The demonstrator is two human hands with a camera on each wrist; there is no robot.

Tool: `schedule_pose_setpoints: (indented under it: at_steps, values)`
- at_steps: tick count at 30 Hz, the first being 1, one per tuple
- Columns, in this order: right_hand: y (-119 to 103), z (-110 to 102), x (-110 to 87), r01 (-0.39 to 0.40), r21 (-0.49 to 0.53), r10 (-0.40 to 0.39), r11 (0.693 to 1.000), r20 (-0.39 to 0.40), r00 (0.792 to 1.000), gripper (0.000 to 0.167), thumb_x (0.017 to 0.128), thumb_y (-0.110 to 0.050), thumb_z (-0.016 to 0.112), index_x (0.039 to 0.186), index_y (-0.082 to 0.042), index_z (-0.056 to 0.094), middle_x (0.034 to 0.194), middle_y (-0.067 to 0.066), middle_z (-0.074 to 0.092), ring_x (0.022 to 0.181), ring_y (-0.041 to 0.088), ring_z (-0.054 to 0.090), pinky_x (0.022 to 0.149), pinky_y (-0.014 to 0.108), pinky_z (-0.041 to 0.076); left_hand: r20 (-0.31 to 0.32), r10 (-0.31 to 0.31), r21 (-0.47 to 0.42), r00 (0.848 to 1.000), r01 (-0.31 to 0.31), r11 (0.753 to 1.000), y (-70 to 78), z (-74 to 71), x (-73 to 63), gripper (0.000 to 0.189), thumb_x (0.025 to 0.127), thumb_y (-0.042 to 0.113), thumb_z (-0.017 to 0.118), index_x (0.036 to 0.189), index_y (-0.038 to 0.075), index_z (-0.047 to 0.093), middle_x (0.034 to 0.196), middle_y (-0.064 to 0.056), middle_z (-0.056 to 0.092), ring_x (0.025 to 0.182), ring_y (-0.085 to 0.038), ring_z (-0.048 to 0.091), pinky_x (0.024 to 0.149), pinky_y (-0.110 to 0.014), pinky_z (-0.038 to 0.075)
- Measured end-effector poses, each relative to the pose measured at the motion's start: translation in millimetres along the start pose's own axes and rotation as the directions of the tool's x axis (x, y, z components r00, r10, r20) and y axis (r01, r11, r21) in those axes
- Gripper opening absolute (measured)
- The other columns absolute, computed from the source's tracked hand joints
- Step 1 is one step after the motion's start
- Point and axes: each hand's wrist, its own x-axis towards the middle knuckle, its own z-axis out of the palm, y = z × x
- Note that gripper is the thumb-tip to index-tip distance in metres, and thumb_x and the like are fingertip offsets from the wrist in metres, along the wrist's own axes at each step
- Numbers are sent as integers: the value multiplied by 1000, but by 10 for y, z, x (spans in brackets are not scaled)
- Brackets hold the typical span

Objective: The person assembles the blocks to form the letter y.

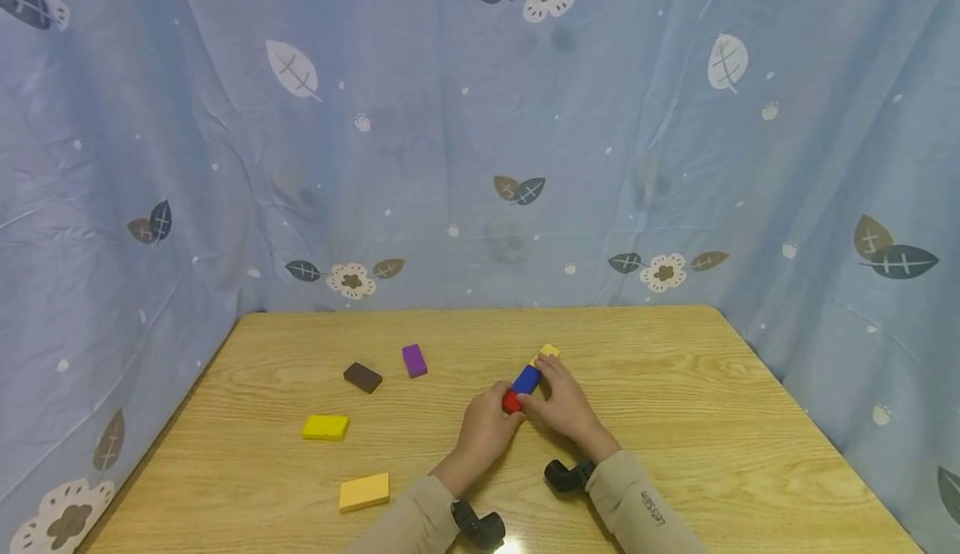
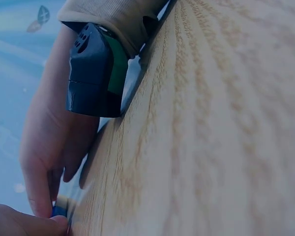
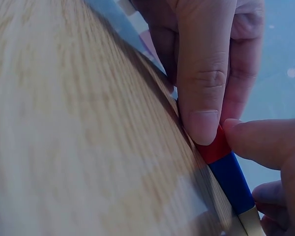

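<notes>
Close in front of the person, a short row of blocks lies slantwise on the table: a red block [image 1: 512,402], a blue block [image 1: 527,380] and a pale yellow block [image 1: 551,350] at the far end. My left hand [image 1: 485,426] pinches the red block at the near end, its thumb [image 3: 204,125] on the block. From the right side, my right hand [image 1: 564,404] rests along the row. Its thumb [image 3: 250,140] touches the red block, while its other fingers lie at the blue and yellow blocks and partly hide the yellow one.
On the left of the wooden table [image 1: 675,387] lie a purple block [image 1: 414,361], a dark brown block [image 1: 363,377], a yellow block [image 1: 326,427] and an orange-yellow block [image 1: 364,492], spaced apart. A patterned blue curtain [image 1: 420,137] hangs behind and beside the table.
</notes>
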Motion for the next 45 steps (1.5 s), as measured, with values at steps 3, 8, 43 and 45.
schedule_pose_setpoints:
  at_steps: [3, 8, 43, 45]
  values:
    - [3, 10, 1, -2, 5, 3, 1000, 0, 1000, 68, 84, -30, 71, 136, 7, 46, 146, 21, 39, 139, 40, 29, 111, 54, 28, 6, -3, -17, 1000, 3, 1000, 1, -12, -4, 37, 75, 10, 79, 107, 1, 65, 89, -8, 70, 76, -17, 63, 63, -24, 47]
    - [9, 21, 0, 7, 12, -7, 1000, 0, 1000, 69, 84, -31, 71, 136, 5, 46, 147, 20, 39, 139, 40, 29, 111, 55, 29, 47, -25, -57, 999, 28, 998, 13, -56, -5, 42, 74, 12, 80, 109, -1, 62, 92, -10, 69, 79, -17, 63, 65, -26, 49]
    - [35, -19, -69, 2, 45, -3, 999, 21, 1000, 71, 84, -34, 70, 138, 4, 44, 148, 21, 36, 139, 40, 27, 111, 56, 28, 163, -210, -244, 964, 246, 938, -758, -1079, 252, 79, 85, 30, 71, 147, 3, 30, 151, -18, 34, 137, -35, 35, 109, -49, 35]
    - [38, -14, -72, 5, 43, -6, 999, 19, 1000, 71, 84, -34, 70, 138, 5, 44, 148, 21, 37, 139, 41, 28, 111, 56, 28, 169, -218, -261, 961, 257, 931, -810, -1115, 278, 80, 85, 27, 71, 147, 2, 27, 151, -20, 32, 139, -35, 32, 109, -48, 34]
